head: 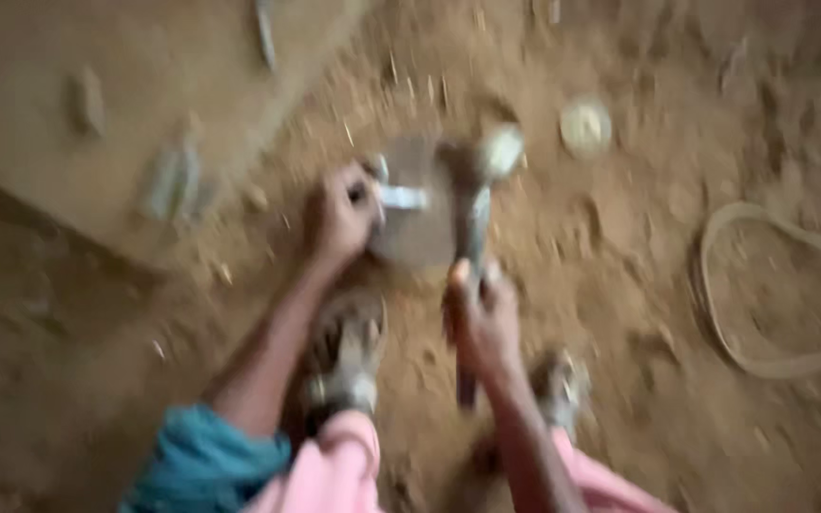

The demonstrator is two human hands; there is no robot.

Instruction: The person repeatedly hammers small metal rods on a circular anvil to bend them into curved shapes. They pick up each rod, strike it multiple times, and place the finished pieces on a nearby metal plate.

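Note:
The picture is blurred by motion. My right hand (483, 318) is closed around the handle of a hammer (475, 204), whose metal head is raised over a flat grey block (417, 223) on the dirt ground. My left hand (339, 217) grips a small light metal piece (401, 197) and holds it against the top of the block. The hammer head hovers just right of that piece. Both my forearms reach down from the bottom edge, over my sandalled feet.
A tan slab (97, 104) with small metal bits lies at upper left. A round pale disc (585, 126) sits right of the hammer head. A loop of hose or cord (762, 294) curls on the dirt at right.

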